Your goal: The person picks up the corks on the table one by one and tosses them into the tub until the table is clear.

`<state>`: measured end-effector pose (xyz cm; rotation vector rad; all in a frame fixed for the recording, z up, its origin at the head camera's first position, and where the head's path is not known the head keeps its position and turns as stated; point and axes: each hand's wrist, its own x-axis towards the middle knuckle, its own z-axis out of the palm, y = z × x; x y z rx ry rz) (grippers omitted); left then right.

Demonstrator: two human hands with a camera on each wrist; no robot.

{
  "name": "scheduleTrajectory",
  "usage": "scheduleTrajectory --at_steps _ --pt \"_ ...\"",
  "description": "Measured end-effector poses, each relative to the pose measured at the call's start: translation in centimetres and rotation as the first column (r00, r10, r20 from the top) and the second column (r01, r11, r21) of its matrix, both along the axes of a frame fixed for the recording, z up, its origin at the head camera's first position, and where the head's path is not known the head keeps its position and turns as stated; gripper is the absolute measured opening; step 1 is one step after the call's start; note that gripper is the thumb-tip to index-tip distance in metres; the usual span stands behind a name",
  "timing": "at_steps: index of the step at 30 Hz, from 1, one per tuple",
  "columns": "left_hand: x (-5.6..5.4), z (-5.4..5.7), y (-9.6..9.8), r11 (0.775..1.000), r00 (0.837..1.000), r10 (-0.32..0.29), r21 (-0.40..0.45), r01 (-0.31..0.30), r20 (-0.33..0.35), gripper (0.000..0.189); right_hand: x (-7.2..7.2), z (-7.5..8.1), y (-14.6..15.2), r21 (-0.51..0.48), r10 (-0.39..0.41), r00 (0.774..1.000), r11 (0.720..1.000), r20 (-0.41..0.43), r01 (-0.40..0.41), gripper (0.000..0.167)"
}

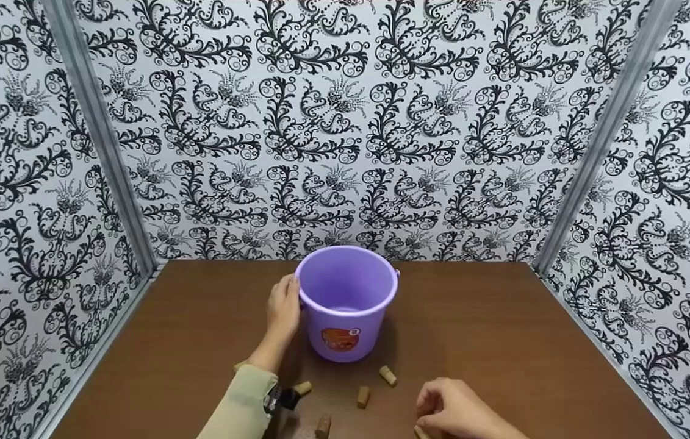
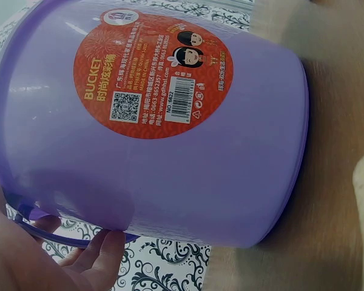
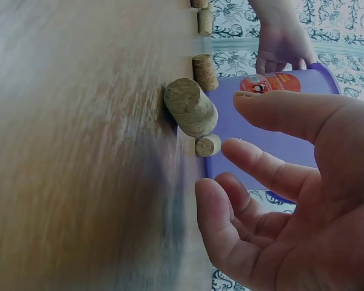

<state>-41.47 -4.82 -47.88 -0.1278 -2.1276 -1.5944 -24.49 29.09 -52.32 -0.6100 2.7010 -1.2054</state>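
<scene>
A purple plastic bucket (image 1: 348,320) with an orange-red label (image 2: 151,73) stands upright on the brown table. My left hand (image 1: 283,308) grips its left side near the rim; in the left wrist view the fingers are by the bucket's purple handle (image 2: 54,236). Low on the right, my right hand (image 1: 454,408) hovers close over the table, beside a wine cork (image 3: 191,109). Its thumb and fingers are spread apart and loosely bent around air, the cork just beyond the fingertips.
Several more corks lie scattered in front of the bucket, among them one cork (image 1: 387,375) near its base, another cork (image 1: 363,396) and a darker cork (image 1: 323,425) nearer me. Patterned black-and-white walls (image 1: 332,140) enclose the table (image 1: 479,323) at the back and sides.
</scene>
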Motion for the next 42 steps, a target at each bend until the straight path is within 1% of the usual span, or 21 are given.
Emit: scheduleTrajectory --at_steps 4,11,13,18,22,29,33,39,42 --pt "-0.1 0.1 -0.1 1.0 1.0 -0.001 0.006 0.001 0.002 0.034 -0.1 -0.2 -0.2 0.02 0.003 1.0 1.0 0.01 -0.004 0.015" --pt "0.1 0.1 0.0 1.0 1.0 0.007 -0.001 -0.007 0.029 0.035 -0.2 -0.9 -0.3 0.033 0.0 1.0 0.999 0.029 -0.001 0.018" --pt "0.1 0.1 0.0 1.0 0.999 0.008 -0.003 -0.008 0.031 0.035 -0.2 -1.0 -0.4 0.036 -0.005 0.999 0.999 0.046 0.003 0.018" --pt "0.2 0.1 -0.1 1.0 0.999 0.005 -0.002 -0.005 0.033 0.035 -0.1 -1.1 -0.9 0.052 0.004 0.999 0.999 0.053 -0.007 0.017" --pt "0.2 0.1 -0.1 1.0 1.0 0.005 -0.004 -0.004 0.028 0.036 0.0 -1.4 -1.3 0.061 0.025 0.999 0.998 0.037 -0.027 0.015" --pt "0.2 0.0 0.1 1.0 1.0 0.014 -0.002 -0.014 0.016 0.033 -0.1 -1.8 -1.9 0.081 0.06 0.998 0.995 -0.02 -0.058 0.013" --pt "0.2 0.0 0.1 1.0 1.0 0.017 -0.001 -0.017 0.018 0.033 0.0 -1.9 -2.0 0.082 0.065 0.998 0.995 -0.018 -0.064 0.013" --pt "0.2 0.1 0.0 1.0 1.0 0.001 0.011 -0.001 0.025 0.034 -0.2 -2.1 -2.0 0.082 0.1 0.995 0.992 -0.022 -0.098 0.013" --pt "0.2 0.0 -0.1 1.0 1.0 0.0 0.006 0.0 0.028 0.034 -0.3 -2.0 -2.0 0.078 0.104 0.995 0.992 -0.014 -0.103 0.012"
